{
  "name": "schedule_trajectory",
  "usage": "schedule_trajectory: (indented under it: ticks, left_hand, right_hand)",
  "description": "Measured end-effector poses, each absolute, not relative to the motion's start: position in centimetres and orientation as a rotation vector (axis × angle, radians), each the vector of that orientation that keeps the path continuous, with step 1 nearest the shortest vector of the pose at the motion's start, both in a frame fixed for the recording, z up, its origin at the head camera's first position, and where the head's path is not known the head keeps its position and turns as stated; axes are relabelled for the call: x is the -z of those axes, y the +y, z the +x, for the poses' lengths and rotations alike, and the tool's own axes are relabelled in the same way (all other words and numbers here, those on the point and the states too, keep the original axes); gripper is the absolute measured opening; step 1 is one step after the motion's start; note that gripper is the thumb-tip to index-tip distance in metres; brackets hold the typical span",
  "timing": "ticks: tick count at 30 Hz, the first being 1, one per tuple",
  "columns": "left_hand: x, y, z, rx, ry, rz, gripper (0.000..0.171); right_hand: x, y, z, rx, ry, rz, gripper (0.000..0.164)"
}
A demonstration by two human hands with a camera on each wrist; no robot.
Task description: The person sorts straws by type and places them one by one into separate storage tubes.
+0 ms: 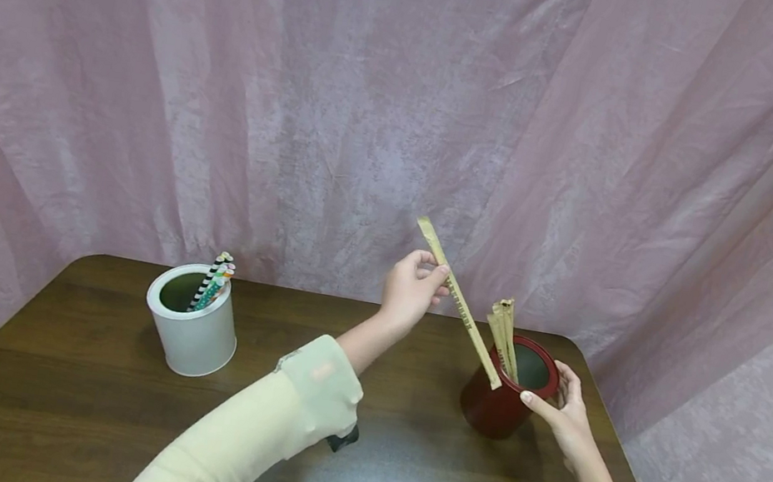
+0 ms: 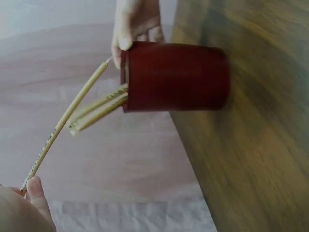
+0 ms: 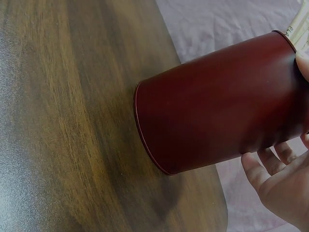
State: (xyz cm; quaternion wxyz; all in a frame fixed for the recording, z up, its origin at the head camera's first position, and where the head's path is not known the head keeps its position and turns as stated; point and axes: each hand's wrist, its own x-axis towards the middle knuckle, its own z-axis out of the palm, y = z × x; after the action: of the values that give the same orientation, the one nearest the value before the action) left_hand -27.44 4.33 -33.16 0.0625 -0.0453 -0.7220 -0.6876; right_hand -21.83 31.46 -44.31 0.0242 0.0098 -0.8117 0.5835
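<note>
My left hand (image 1: 412, 291) pinches a long straw in a tan printed paper wrapper (image 1: 458, 290) between thumb and fingers. The wrapped straw slants down to the right, its lower end overlapping the near rim of a dark red canister (image 1: 492, 409) in the head view. In the left wrist view that end (image 2: 99, 70) shows outside the canister's mouth. Several more wrapped straws (image 1: 504, 335) lean inside the canister and stick out over its rim. With the thumb at the rim and fingers round the far side, my right hand (image 1: 567, 413) grips the canister.
A white canister (image 1: 198, 346) stands on the left of the brown wooden table (image 1: 66, 393), holding several striped and patterned sticks (image 1: 213, 281). Pink curtains (image 1: 378, 105) hang behind the table's back edge and along its right side.
</note>
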Motion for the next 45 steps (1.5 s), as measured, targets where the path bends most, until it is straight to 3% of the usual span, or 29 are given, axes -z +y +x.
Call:
schedule_trajectory:
  ticks: [11, 45]
  left_hand:
    - [32.6, 6.2, -27.5, 2.067, -2.061, -0.082, 0.017]
    - [37.0, 10.8, -26.8, 1.765, -2.384, -0.046, 0.010]
  right_hand:
    - [45.1, 32.0, -22.2, -1.793, -2.524, 0.039, 0.084]
    - [44.3, 31.2, -21.9, -1.851, -2.483, 0.027, 0.082]
